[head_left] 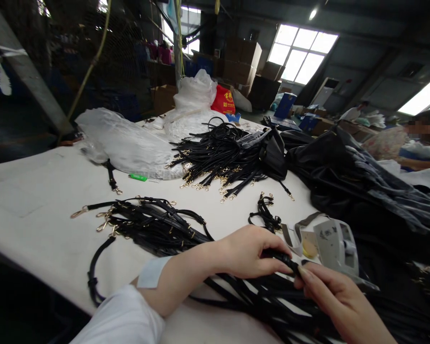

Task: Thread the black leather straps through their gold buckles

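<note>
Both hands close on one black strap above the near side of the bench

The left hand point(249, 251) curls around a dark strap piece point(281, 258), thumb below and fingers above, while the right hand point(331, 286) pinches the tip of the same piece between thumb and forefinger. The two sets of fingertips almost meet. The piece is held above the near side of the white bench point(32, 191); its fine details are too dark to tell.

Loose black straps point(232, 289) run beneath both hands along the near edge. Left of them, toward the near left edge, lies a bundle of black straps point(154, 224) with gold-coloured clasps, most of them pointing left. One strap loops out of it toward the near edge.

Farther back, toward the far edge, a larger strap pile point(218, 148) spreads its clasps toward the near side. A small strap cluster point(265, 215) lies between that pile and the hands. Beside it, nearer the right hand, sits a grey plastic object point(335, 246).

Crumpled translucent plastic point(125, 141) covers part of the far left, with a small green item point(138, 177) just beside it. Black sheet material point(358, 181) is heaped on the right.
</note>
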`<action>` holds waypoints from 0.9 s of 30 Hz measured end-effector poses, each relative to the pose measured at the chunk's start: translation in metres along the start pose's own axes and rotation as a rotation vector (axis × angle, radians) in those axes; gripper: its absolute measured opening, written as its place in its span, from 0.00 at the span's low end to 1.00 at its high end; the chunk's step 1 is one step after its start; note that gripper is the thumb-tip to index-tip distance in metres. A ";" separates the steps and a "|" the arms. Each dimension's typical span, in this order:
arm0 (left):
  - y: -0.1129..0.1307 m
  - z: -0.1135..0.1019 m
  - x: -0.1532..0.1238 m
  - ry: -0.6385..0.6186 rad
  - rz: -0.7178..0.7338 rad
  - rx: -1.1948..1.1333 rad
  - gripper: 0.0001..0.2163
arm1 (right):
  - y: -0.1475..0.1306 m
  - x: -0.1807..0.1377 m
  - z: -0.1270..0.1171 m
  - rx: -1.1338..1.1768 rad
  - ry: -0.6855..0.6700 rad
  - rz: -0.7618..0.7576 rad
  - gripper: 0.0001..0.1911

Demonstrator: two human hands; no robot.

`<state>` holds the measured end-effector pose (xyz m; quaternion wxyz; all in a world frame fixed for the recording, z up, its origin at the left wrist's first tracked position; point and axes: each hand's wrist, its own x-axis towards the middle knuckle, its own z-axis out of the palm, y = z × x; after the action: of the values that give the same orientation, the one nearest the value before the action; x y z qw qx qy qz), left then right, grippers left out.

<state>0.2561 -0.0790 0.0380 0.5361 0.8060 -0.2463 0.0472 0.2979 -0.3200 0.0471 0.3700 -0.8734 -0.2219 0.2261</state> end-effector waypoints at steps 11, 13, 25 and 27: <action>-0.009 0.018 0.002 -0.010 0.080 0.007 0.16 | -0.008 0.005 0.007 0.061 -0.024 -0.073 0.28; -0.008 0.016 0.003 0.009 0.069 -0.019 0.17 | -0.010 0.004 0.009 0.146 -0.030 -0.066 0.27; -0.008 0.018 0.002 -0.042 0.061 0.126 0.16 | -0.007 0.004 0.016 0.182 -0.045 0.004 0.31; -0.006 0.017 0.002 -0.016 0.081 0.080 0.17 | -0.008 0.002 0.013 0.186 -0.051 0.027 0.31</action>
<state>0.2571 -0.0930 0.0260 0.4989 0.8166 -0.2810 0.0723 0.2904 -0.3073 0.0443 0.4407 -0.8322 -0.1972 0.2729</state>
